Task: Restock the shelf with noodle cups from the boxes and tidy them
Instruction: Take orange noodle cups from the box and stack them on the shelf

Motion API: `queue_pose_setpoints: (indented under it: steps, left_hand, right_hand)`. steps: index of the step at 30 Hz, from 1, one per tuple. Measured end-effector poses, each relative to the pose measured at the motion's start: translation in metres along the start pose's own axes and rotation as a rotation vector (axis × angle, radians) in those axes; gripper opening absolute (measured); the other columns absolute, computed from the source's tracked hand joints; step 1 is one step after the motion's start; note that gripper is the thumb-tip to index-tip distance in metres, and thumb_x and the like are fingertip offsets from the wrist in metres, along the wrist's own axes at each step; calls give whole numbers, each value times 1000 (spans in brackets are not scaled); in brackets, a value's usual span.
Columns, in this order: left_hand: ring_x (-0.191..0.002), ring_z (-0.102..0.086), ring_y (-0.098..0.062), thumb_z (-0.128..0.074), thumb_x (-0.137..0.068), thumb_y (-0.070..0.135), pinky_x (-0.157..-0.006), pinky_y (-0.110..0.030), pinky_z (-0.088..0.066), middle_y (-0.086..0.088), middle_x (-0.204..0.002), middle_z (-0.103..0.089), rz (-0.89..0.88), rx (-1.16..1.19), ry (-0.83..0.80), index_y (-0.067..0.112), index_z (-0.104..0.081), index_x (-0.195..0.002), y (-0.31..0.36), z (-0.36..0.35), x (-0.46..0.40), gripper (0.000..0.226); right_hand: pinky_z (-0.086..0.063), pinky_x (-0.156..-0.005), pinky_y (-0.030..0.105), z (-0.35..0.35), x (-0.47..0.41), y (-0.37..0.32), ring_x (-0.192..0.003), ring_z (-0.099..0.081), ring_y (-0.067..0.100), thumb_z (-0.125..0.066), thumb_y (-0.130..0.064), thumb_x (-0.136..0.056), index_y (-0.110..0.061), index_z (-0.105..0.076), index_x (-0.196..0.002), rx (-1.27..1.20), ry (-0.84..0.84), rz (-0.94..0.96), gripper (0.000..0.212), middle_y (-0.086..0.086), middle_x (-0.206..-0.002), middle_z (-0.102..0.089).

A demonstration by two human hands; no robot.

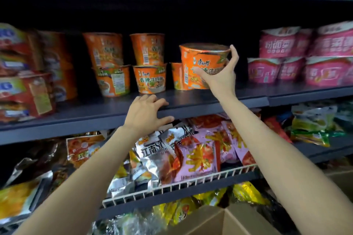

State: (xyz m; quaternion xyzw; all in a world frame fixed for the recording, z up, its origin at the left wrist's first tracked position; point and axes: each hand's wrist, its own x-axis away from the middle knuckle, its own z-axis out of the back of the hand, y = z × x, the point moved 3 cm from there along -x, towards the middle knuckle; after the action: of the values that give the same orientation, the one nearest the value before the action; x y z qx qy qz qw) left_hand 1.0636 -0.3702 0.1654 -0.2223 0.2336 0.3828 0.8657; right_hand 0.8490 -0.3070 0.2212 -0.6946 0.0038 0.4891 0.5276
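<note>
Head view, nearest first: an open cardboard box [229,221] sits at the bottom edge, its flaps spread, but its inside lies out of sight, so I cannot tell how many cups remain in it. Above it, a white wire basket [179,183] holds a loose heap of foil and pink snack packets [196,156], with yellow bags below.

Farther up, the left hand [147,114] rests on the front lip of the dark middle shelf [210,105], fingers spread and curled over the edge, gripping no product. The right hand [219,74] holds an orange noodle cup [202,63] by its side, thumb across the front label and fingers wrapped round the right wall up to the rim. That cup hangs just over the shelf board, in front of another orange cup [176,76] standing behind it.

To the left stand two stacks of orange cups [149,63], two high each, labels not all facing forward. Pink noodle bowls [298,59] fill the right side, red packets [24,89] the left.

Restocking looks partly done: several cups are up, the held one is not yet set down, dark gaps remain beside and behind, and label straightening is still owed.
</note>
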Motion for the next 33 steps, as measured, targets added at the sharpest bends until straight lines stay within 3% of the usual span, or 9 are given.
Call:
queue_pose_setpoints:
  steps: [4, 9, 13, 16, 19, 22, 26, 31, 33]
  left_hand:
    - [-98, -51, -19, -28, -73, 81, -86, -32, -36, 4, -100, -57, -91, 118, 43, 32, -61, -109, -12, -4, -8, 69]
    - [-93, -49, -19, -19, -91, 59, -82, -33, -37, 6, -92, -52, -77, 106, 132, 31, -59, -101, -11, -8, -12, 49]
    - [-92, -49, -18, -22, -91, 56, -80, -32, -36, 7, -91, -52, -65, 111, 141, 33, -59, -98, -12, -9, -14, 44]
    - [-90, -50, -18, -25, -92, 55, -78, -32, -37, 6, -90, -54, -67, 120, 162, 32, -60, -97, -12, -12, -13, 41]
    - [-86, -51, -19, -28, -93, 52, -76, -34, -42, 5, -87, -54, -88, 115, 195, 30, -61, -96, -12, -12, -13, 40]
    - [-84, -50, -20, -29, -94, 50, -73, -35, -44, 3, -86, -53, -96, 84, 232, 27, -62, -96, -12, -14, -12, 40]
    - [-79, -52, -24, -34, -94, 42, -67, -36, -44, -2, -82, -59, -91, 59, 326, 16, -64, -89, -10, -13, -10, 40]
    - [-79, -51, -25, -50, -92, 20, -69, -35, -35, -2, -80, -63, -61, 179, 599, 11, -64, -82, 9, 9, 23, 20]
    - [-75, -50, -26, -51, -92, 18, -68, -36, -36, -3, -79, -63, -41, 343, 623, 10, -65, -83, 32, 9, 59, 18]
  right_hand:
    - [-37, -97, 30, -25, -39, -1, -125, -48, 19, -83, -41, -67, -26, -9, -149, 12, 66, 58, 112, 4, -145, -41]
    - [-39, -102, 39, -63, -88, 3, -130, -45, 26, -80, -45, -71, -23, -2, -152, 75, 107, 67, 115, 10, -150, -35]
    - [-33, -107, 47, -96, -122, 20, -137, -31, 38, -61, -56, -83, -16, 8, -152, 389, -41, -47, 105, 21, -155, -16]
    - [-21, -113, 50, -104, -123, 37, -141, -16, 41, -44, -55, -93, -13, 3, -153, 639, -135, -106, 88, 22, -157, -8]
    - [-19, -113, 51, -97, -106, 46, -141, -16, 40, -43, -51, -95, -13, -7, -153, 674, -195, -83, 77, 20, -156, -12]
    - [-32, -106, 48, -81, -74, 40, -131, -34, 38, -46, -40, -96, -15, -30, -146, 663, -164, 72, 59, 17, -146, -35]
    - [-42, -86, 37, -46, -12, 26, -104, -55, 28, -48, -26, -95, -14, -55, -124, 586, -27, 326, 32, 7, -113, -63]
    - [-37, -61, 23, 10, 96, 9, -67, -61, 18, -55, -20, -92, -11, -66, -95, 483, 142, 579, 15, -1, -73, -66]
    - [-42, -57, 22, 28, 145, 15, -64, -61, 14, -55, -18, -92, -10, -67, -94, 453, 39, 595, 15, -2, -73, -67]
